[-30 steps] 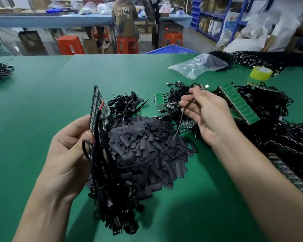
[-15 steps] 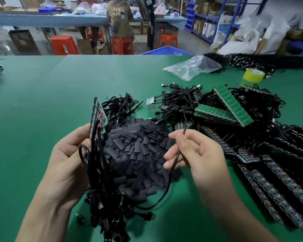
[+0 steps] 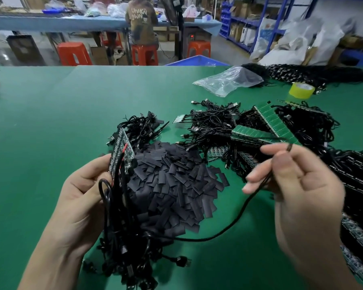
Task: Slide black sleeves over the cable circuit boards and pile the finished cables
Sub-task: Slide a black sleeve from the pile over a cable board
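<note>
A heap of flat black sleeves point(image 3: 176, 181) lies on the green table in front of me. My left hand point(image 3: 82, 195) grips a panel of small circuit boards point(image 3: 121, 151) held on edge, with a bundle of black cables point(image 3: 122, 243) hanging from it. My right hand point(image 3: 296, 181) pinches a single black cable point(image 3: 235, 222) between thumb and fingers; the cable sags down and left to the bundle. A small pile of cables with sleeves point(image 3: 143, 127) lies behind the panel.
Green board panels point(image 3: 268, 120) and tangled black cables point(image 3: 214, 124) cover the right half of the table. A clear plastic bag point(image 3: 228, 80) and a yellow tape roll point(image 3: 301, 91) lie at the far right. A person sits on a stool beyond the table.
My right hand pulled back from the cable tangle toward me and then swung right, drawing one cable out of the bundle. The left hand kept its hold on the panel.
</note>
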{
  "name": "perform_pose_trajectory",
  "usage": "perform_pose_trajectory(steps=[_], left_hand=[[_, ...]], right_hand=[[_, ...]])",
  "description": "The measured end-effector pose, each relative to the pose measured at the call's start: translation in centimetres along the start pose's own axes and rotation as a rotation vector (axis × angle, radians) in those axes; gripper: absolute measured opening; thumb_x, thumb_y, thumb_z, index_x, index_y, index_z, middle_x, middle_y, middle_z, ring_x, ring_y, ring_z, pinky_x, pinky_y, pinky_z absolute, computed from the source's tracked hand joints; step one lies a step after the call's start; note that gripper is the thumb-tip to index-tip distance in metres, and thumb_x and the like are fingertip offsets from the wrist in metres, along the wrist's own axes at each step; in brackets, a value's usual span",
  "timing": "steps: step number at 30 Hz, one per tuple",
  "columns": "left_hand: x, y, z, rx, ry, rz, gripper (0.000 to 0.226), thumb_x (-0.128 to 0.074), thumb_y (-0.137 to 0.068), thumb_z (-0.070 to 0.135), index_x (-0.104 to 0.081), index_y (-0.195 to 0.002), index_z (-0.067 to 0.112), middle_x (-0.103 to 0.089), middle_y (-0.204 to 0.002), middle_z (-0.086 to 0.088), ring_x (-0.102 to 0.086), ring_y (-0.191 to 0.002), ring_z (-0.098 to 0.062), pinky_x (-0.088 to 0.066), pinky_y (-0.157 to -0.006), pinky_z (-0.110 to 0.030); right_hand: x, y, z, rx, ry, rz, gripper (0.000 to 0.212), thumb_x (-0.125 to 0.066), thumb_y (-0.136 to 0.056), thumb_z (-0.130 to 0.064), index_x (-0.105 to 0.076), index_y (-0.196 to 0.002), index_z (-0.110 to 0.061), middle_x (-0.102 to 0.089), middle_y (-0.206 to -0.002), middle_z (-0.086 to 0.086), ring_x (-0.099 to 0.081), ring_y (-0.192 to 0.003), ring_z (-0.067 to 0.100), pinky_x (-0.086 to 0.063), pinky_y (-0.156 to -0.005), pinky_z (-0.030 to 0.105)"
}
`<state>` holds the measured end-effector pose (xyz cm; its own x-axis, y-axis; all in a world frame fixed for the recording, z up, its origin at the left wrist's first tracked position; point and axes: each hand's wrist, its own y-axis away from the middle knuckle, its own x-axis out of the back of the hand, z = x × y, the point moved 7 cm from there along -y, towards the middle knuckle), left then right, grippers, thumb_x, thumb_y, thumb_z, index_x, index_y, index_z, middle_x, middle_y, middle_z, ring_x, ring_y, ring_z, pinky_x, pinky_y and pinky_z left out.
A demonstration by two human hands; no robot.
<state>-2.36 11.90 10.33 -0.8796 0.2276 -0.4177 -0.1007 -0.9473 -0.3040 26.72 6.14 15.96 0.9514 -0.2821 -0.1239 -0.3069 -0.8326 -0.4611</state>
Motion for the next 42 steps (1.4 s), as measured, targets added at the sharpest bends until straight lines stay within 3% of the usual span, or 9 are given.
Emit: perform_pose_trajectory(steps=[5,9,12,16,23,29,34,39,42], left_hand=[[-0.2,-0.1,0.0,0.046,-0.003,0.049,0.047,-0.093,-0.063,0.044,-0.081,-0.103,0.022,-0.075,-0.077,0.009,-0.068,-0.066,0.000,-0.055,-0.060,-0.014],[0.7,-0.4,-0.9,0.167,-0.047,0.181,0.031,-0.070,-0.082,0.023,-0.081,-0.111,0.022,-0.079,-0.089,0.004,-0.070,-0.067,-0.003,-0.057,-0.062,-0.016],[0.7,-0.9,-0.9,0.232,-0.084,0.232,0.039,-0.075,-0.075,0.025,-0.080,-0.113,0.021,-0.079,-0.099,-0.003,-0.070,-0.071,-0.009,-0.056,-0.060,-0.022],[0.1,-1.6,0.1,0.199,-0.135,0.228,0.031,-0.071,-0.080,0.014,-0.080,-0.110,0.015,-0.080,-0.098,-0.007,-0.074,-0.071,-0.009,-0.055,-0.055,-0.018],[-2.8,-2.7,2.9,0.072,-0.368,0.127,0.023,-0.075,-0.079,0.027,-0.083,-0.100,0.032,-0.080,-0.084,0.002,-0.070,-0.071,-0.003,-0.054,-0.057,-0.015],[-4.4,-3.1,3.9,0.018,-0.442,0.082,0.017,-0.074,-0.089,0.017,-0.082,-0.102,0.024,-0.077,-0.076,0.007,-0.066,-0.073,-0.001,-0.052,-0.074,-0.011],[-4.8,-2.7,4.0,0.023,-0.438,0.068,0.019,-0.074,-0.085,0.020,-0.081,-0.103,0.022,-0.074,-0.072,0.010,-0.065,-0.070,0.003,-0.049,-0.073,-0.008],[-4.9,-2.3,4.5,0.026,-0.501,0.032,0.022,-0.081,-0.083,0.028,-0.082,-0.105,0.033,-0.076,-0.076,0.006,-0.065,-0.075,-0.001,-0.050,-0.079,-0.012],[-5.2,-1.9,4.9,0.039,-0.561,0.014,0.027,-0.081,-0.079,0.038,-0.080,-0.107,0.037,-0.078,-0.090,-0.011,-0.066,-0.084,-0.010,-0.050,-0.091,-0.025]], right_hand=[[1.6,-4.2,-0.7,0.084,-0.021,0.075,0.017,-0.053,-0.107,-0.028,-0.068,-0.102,-0.021,-0.073,-0.074,0.001,-0.070,-0.060,0.018,-0.058,-0.062,0.025],[2.4,-8.2,2.1,-0.084,0.124,0.113,0.017,-0.053,-0.107,-0.025,-0.068,-0.100,-0.019,-0.076,-0.077,0.004,-0.073,-0.063,0.017,-0.059,-0.059,0.024],[3.0,-9.8,4.5,-0.200,0.196,0.080,0.013,-0.058,-0.105,-0.021,-0.068,-0.099,-0.016,-0.076,-0.074,0.004,-0.073,-0.060,0.017,-0.060,-0.057,0.024],[4.1,-9.2,6.5,-0.297,0.263,0.035,0.008,-0.061,-0.103,-0.018,-0.068,-0.103,-0.015,-0.077,-0.077,0.003,-0.073,-0.062,0.016,-0.060,-0.054,0.023],[7.0,-4.7,10.6,-0.524,0.446,-0.105,0.005,-0.064,-0.099,-0.007,-0.069,-0.099,-0.005,-0.074,-0.069,0.011,-0.066,-0.050,0.015,-0.056,-0.045,0.025],[7.3,-1.5,11.9,-0.712,0.497,-0.260,0.011,-0.064,-0.099,-0.011,-0.067,-0.098,0.000,-0.074,-0.074,0.017,-0.067,-0.054,0.023,-0.055,-0.045,0.029],[5.5,1.4,11.8,-0.832,0.554,-0.493,0.025,-0.061,-0.101,-0.023,-0.069,-0.096,0.001,-0.076,-0.078,0.015,-0.071,-0.060,0.026,-0.052,-0.047,0.028],[4.4,1.3,8.6,-0.702,0.915,-0.722,0.040,-0.054,-0.096,-0.053,-0.072,-0.086,-0.018,-0.077,-0.071,0.001,-0.072,-0.056,0.019,-0.048,-0.050,0.023],[1.8,-0.4,3.9,-0.422,0.668,-0.567,0.040,-0.050,-0.081,-0.066,-0.072,-0.087,-0.033,-0.077,-0.079,0.000,-0.074,-0.068,0.016,-0.056,-0.059,0.030]])
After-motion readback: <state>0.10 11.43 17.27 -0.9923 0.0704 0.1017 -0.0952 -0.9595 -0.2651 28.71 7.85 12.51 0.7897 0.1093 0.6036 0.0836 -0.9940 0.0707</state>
